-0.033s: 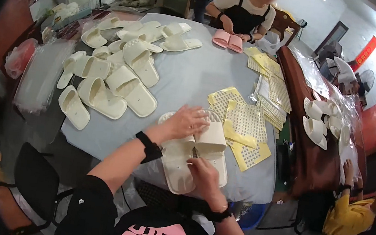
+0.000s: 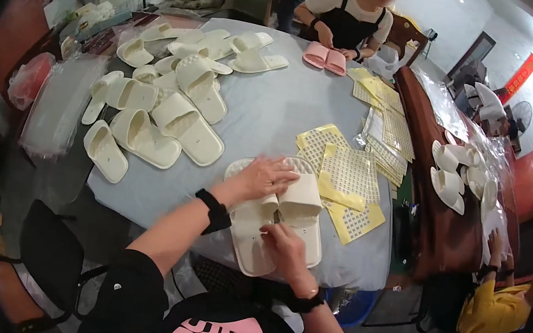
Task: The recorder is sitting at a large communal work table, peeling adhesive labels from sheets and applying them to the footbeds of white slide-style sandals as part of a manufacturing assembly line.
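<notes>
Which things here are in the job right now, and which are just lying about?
In hand: left hand and right hand on the cream slipper pair; sticker sheets beside it.
Lying about: slipper pile, pink slippers, plastic bags.

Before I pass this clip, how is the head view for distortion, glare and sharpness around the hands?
Head view: strong fisheye bend, the table edge curving and dark vignette filling the corners; bright overexposed glare at the upper right wall; the left hand and right hand on the cream slippers are evenly lit and fairly sharp, with slight softness; the yellow sticker sheets read clearly.
</notes>
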`<state>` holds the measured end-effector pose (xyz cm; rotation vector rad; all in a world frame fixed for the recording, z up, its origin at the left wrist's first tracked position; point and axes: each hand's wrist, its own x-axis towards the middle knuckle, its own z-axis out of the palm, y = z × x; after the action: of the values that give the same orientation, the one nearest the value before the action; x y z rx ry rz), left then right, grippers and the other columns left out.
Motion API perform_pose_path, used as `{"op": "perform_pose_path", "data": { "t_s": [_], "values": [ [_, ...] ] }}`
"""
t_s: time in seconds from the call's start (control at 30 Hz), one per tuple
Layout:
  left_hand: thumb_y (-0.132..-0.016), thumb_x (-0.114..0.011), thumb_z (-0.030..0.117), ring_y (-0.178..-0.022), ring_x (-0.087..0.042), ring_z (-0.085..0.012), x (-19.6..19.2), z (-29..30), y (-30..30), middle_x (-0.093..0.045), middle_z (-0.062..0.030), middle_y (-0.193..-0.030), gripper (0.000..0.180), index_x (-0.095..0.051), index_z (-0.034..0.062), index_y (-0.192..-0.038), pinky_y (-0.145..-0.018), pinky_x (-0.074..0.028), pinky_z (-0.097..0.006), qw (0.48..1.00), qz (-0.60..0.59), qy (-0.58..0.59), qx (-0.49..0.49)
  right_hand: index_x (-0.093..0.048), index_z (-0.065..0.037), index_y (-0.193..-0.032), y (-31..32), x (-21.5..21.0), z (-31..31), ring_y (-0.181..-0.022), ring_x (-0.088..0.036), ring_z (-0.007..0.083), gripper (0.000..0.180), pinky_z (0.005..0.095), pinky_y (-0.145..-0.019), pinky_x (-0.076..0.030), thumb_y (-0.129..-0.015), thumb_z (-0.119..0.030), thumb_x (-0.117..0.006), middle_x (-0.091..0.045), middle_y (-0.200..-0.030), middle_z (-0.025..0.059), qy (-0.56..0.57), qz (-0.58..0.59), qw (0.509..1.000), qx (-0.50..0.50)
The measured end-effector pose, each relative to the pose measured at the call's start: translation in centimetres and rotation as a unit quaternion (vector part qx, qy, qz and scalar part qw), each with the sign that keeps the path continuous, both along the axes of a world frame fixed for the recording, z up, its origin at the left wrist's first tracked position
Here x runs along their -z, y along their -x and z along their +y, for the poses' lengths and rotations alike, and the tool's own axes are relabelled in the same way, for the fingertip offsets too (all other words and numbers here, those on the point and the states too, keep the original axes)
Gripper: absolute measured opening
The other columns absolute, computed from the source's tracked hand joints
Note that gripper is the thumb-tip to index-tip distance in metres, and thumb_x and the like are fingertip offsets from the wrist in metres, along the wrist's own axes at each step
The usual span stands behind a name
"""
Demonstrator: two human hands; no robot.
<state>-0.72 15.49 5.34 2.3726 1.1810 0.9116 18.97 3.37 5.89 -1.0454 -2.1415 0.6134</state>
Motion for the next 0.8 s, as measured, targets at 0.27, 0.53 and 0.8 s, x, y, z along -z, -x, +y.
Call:
{"op": "perform_pose_path", "data": {
  "t_s": [0.27,0.53,0.8],
  "values": [
    [-0.092,-0.063,0.020,-0.135,-0.051,-0.0314,0.4,-0.1,-0.6,-0.063,-0.0062,-0.137,0.044,-0.063,0.0171,-0.135,-0.108,-0.040,-0.043,0.998,-0.027,0.062,-0.010,-0.062,-0.011,-0.098,0.5,1.1,0.2,-0.087,-0.062,0.0279,0.016,0.0379,-0.075,-0.053,-0.084,-0.009,-0.069,-0.058,-0.090,0.0072,-0.059,-0.056,0.996,-0.047],
    [-0.091,-0.064,0.019,-0.136,-0.049,-0.0335,-0.2,-0.7,-0.5,-0.062,-0.0062,-0.138,0.046,-0.061,0.0163,-0.137,-0.112,-0.039,-0.046,0.997,-0.011,0.072,-0.020,-0.057,-0.011,-0.097,0.7,1.8,0.4,-0.090,-0.060,0.0264,0.016,0.0369,-0.075,-0.052,-0.085,-0.011,-0.068,-0.056,-0.091,0.0065,-0.054,-0.057,0.996,-0.048],
    [-0.094,-0.061,0.022,-0.136,-0.049,-0.0328,-0.4,-0.5,-0.5,-0.062,-0.0063,-0.138,0.045,-0.060,0.0171,-0.138,-0.112,-0.037,-0.045,0.997,-0.015,0.072,-0.016,-0.056,-0.011,-0.099,1.0,1.8,0.2,-0.088,-0.059,0.0257,0.015,0.0347,-0.076,-0.051,-0.087,-0.012,-0.064,-0.054,-0.090,0.0063,-0.067,-0.075,0.994,-0.043]
  ]
}}
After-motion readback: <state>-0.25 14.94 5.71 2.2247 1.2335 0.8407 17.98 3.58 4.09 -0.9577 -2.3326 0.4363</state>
